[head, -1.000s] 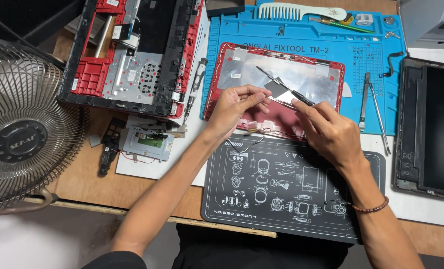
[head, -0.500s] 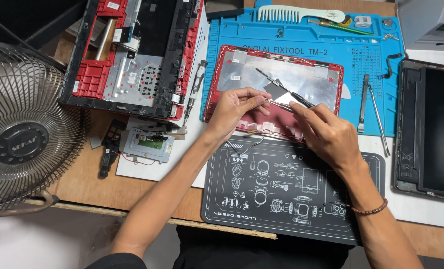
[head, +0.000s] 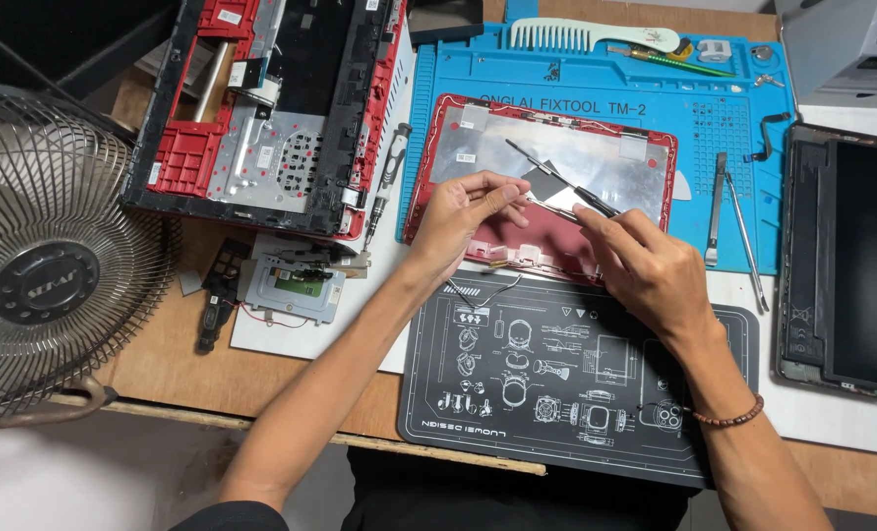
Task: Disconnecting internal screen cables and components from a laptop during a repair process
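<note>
A red laptop lid [head: 645,147] with a silver foil lining lies inside-up on a blue repair mat [head: 724,108]. My left hand [head: 463,221] hovers over its lower middle, thumb and fingers pinched on the end of a small silver strip [head: 548,205]. My right hand [head: 645,270] comes in from the right and grips thin dark tweezers [head: 556,177], whose long tips point up-left across the foil. The two hands' fingertips nearly meet above the lid. A loose thin wire [head: 502,287] curls at the lid's near edge.
A red and black laptop chassis [head: 261,128] lies open at upper left, with a small board [head: 291,290] below it. A metal fan [head: 45,285] stands at far left. A black printed mat [head: 556,393] lies in front, a dark screen panel [head: 851,265] at right, spare tweezers [head: 719,206] on the blue mat.
Both hands stay over the lid in the same grips, with only a slight shift. Nothing was picked up or let go.
</note>
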